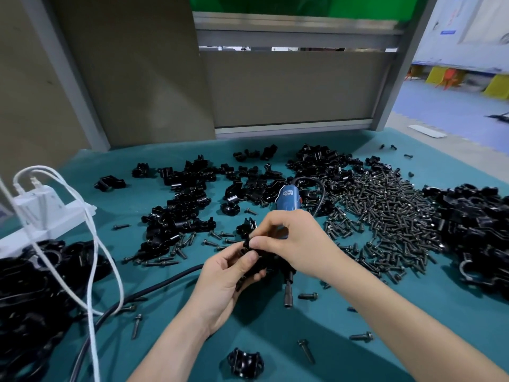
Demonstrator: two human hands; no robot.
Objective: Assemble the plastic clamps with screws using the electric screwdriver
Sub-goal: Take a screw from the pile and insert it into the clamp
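My left hand (224, 282) grips a black plastic clamp (256, 259) from below, above the middle of the teal table (316, 321). My right hand (292, 238) pinches a small dark part, seemingly a screw, at the clamp's top. The blue electric screwdriver (287, 198) lies under my right hand, its black bit end (288, 292) pointing toward me. A large heap of black screws (385, 216) lies to the right. Loose clamp halves (192, 194) are scattered behind my hands.
Piles of black clamps sit at the far right (479, 232) and near left (33, 293). A white power strip (38, 208) with white cables (91, 271) lies left. A black cord (132, 296) runs across the mat. A single clamp (245, 363) and loose screws (307, 351) lie near me.
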